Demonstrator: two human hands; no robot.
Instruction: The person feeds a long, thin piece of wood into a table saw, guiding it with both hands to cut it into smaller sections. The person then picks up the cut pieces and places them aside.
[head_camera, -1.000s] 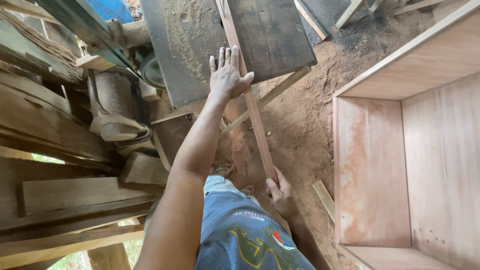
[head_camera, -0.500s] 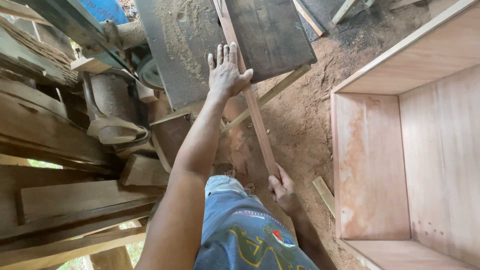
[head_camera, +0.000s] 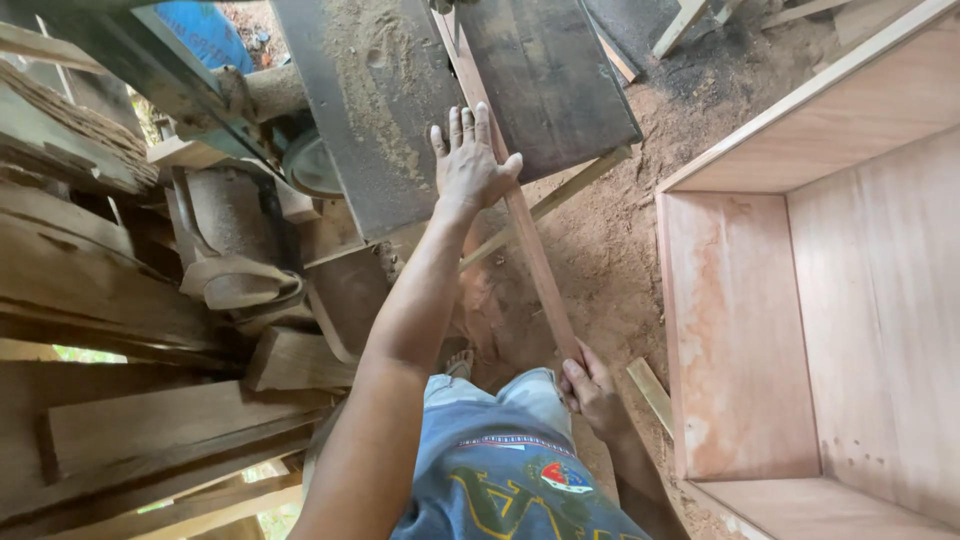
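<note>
The left hand (head_camera: 470, 165) lies flat, fingers spread wide, pressing on a long thin wooden strip (head_camera: 530, 250) where it crosses the dusty metal saw table (head_camera: 385, 110) at about twelve o'clock. The strip runs from the top of the view down toward five o'clock, over the sawdust-covered ground (head_camera: 610, 250). The right hand (head_camera: 590, 390) grips the strip's near end, fingers curled around it, just beside the person's blue shorts (head_camera: 500, 470). At three o'clock stands a large open plywood box (head_camera: 740, 330), well apart from both hands. At nine o'clock rough planks (head_camera: 110, 300) are stacked, with a belt (head_camera: 235, 275) and motor housing near them.
</note>
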